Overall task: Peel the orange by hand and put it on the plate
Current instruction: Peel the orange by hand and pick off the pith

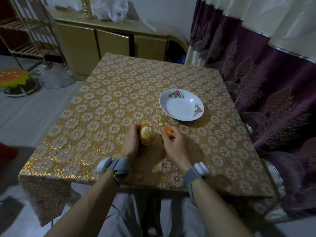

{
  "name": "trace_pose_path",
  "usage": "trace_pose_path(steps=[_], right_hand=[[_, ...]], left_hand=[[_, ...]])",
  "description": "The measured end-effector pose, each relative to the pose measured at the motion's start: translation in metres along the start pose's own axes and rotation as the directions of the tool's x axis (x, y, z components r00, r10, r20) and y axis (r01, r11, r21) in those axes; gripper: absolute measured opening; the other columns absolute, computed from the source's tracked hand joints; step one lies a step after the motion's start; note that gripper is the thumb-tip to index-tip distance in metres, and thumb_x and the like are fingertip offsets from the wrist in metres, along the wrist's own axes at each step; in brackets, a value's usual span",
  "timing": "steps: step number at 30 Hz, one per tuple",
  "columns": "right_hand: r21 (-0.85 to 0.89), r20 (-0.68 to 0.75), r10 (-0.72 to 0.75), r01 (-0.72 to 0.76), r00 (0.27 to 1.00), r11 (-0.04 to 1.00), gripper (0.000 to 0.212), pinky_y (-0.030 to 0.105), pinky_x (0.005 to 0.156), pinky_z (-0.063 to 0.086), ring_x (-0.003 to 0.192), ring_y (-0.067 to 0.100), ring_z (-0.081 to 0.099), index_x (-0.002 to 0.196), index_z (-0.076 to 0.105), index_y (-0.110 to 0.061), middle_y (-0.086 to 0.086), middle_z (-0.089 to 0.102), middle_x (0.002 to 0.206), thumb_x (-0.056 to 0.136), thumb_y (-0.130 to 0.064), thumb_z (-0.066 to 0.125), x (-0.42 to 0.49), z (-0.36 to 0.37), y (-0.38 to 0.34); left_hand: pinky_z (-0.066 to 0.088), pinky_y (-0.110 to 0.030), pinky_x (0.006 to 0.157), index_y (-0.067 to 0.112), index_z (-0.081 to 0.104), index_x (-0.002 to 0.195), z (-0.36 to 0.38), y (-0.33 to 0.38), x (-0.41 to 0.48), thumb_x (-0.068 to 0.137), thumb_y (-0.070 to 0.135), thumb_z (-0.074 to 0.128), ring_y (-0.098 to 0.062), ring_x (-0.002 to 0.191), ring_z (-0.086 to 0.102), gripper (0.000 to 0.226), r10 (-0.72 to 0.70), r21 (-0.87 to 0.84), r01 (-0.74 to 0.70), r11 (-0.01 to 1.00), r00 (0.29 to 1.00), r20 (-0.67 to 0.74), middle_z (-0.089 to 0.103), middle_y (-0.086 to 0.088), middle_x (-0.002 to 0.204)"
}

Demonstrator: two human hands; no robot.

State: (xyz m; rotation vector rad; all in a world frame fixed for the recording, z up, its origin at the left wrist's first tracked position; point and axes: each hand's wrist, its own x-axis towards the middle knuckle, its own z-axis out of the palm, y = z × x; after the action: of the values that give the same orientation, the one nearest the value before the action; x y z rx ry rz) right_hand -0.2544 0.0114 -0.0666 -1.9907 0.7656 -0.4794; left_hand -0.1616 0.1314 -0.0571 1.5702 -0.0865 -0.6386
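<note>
A purple curtain (273, 82) hung beside the table (213, 151) with its gold flowered cloth (111, 103); a cabinet (82, 48) stood behind. The white plate (179, 108) lay near the right edge. The left hand (130, 142) gripped the half-peeled orange (146, 136) over the cloth; the right hand (172, 141) pinched a peel piece (168, 130).

Table (222, 168), gold floral cloth (102, 117): plate (181, 106) right side; peel scrap (160, 124) near it; peel bit (139, 176) front edge.
</note>
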Motion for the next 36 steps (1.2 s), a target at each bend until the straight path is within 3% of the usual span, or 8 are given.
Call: trace_pose_path(steps=[4,8,12,16,21,23,31,36], right_hand=[[-0.033,0.125,-0.079,0.084,0.989,0.996,0.042,0.028,0.055,0.045,0.061,0.013,0.062,0.074,0.057,-0.029,-0.007,0.057,0.061,0.098,-0.057,0.038,-0.013,0.007,-0.01],[-0.083,0.099,-0.179,0.187,0.979,0.979,0.043,0.013,0.048,0.033,0.053,-0.001,0.05,0.06,0.046,-0.032,-0.018,0.052,0.053,0.099,-0.05,0.044,-0.016,0.006,-0.008],[-0.198,0.069,-0.3,0.308,0.951,0.93,0.04,0.016,0.049,0.03,0.054,0.004,0.046,0.064,0.042,-0.031,-0.01,0.044,0.055,0.103,-0.04,0.04,-0.015,0.008,0.001],[-0.298,0.137,-0.377,0.402,0.916,0.866,0.03,0.021,0.055,0.027,0.056,0.004,0.041,0.076,0.044,-0.027,-0.012,0.045,0.064,0.105,-0.027,0.035,-0.012,0.008,0.004],[-0.32,0.223,-0.364,0.421,0.904,0.849,0.033,0.029,0.053,0.032,0.053,0.005,0.044,0.073,0.044,-0.031,-0.013,0.045,0.06,0.105,-0.037,0.035,-0.005,-0.004,0.002],[-0.293,0.223,-0.358,0.413,0.906,0.862,0.03,0.022,0.052,0.035,0.058,0.007,0.047,0.077,0.044,-0.032,-0.01,0.047,0.064,0.104,-0.039,0.035,-0.009,-0.004,0.003],[-0.486,0.23,-0.381,0.445,0.895,0.752,0.02,0.017,0.049,0.019,0.054,0.002,0.034,0.087,0.038,-0.025,-0.006,0.042,0.072,0.105,-0.03,0.029,-0.006,0.004,0.0],[-0.54,0.197,-0.357,0.405,0.913,0.738,0.025,0.018,0.047,0.018,0.052,0.002,0.032,0.095,0.048,-0.016,-0.005,0.043,0.075,0.105,-0.029,0.03,-0.008,0.008,-0.007]], left_hand=[[0.055,-0.041,0.088,0.012,0.067,0.109,-0.001,-0.003,0.002,0.099,0.046,0.035,-0.03,0.099,0.068,0.048,-0.012,-0.087,0.014,0.996,1.0,0.028,0.072,-0.016,0.106],[0.053,-0.043,0.094,0.015,0.064,0.107,-0.001,-0.003,0.002,0.101,0.042,0.032,-0.026,0.099,0.064,0.043,0.048,-0.012,-0.047,0.999,0.996,0.079,0.065,-0.015,0.111],[0.042,-0.025,0.078,0.02,0.062,0.106,0.007,-0.003,0.004,0.101,0.054,0.036,-0.007,0.089,0.054,0.044,0.183,0.322,-0.208,0.924,0.977,0.108,0.056,0.011,0.096],[0.05,-0.043,0.088,0.032,0.057,0.091,0.012,-0.007,0.009,0.096,0.062,0.041,-0.018,0.089,0.059,0.034,0.187,0.406,-0.196,0.893,0.98,0.063,0.061,0.005,0.094],[0.049,-0.049,0.092,0.029,0.06,0.092,0.012,-0.007,0.011,0.098,0.055,0.041,-0.023,0.091,0.058,0.033,0.178,0.385,-0.186,0.904,0.982,0.057,0.061,0.001,0.096],[0.049,-0.048,0.091,0.028,0.06,0.094,0.014,-0.006,0.011,0.099,0.055,0.04,-0.024,0.091,0.058,0.034,0.168,0.392,-0.177,0.903,0.984,0.057,0.061,0.0,0.096],[0.049,-0.048,0.093,0.031,0.056,0.089,0.016,-0.006,0.012,0.097,0.052,0.043,-0.024,0.092,0.058,0.025,0.138,0.397,-0.13,0.909,0.99,0.009,0.058,0.006,0.091],[0.049,-0.048,0.093,0.033,0.055,0.087,0.016,-0.002,0.011,0.096,0.051,0.045,-0.023,0.093,0.057,0.023,0.12,0.385,-0.108,0.917,0.993,-0.007,0.056,0.008,0.091]])
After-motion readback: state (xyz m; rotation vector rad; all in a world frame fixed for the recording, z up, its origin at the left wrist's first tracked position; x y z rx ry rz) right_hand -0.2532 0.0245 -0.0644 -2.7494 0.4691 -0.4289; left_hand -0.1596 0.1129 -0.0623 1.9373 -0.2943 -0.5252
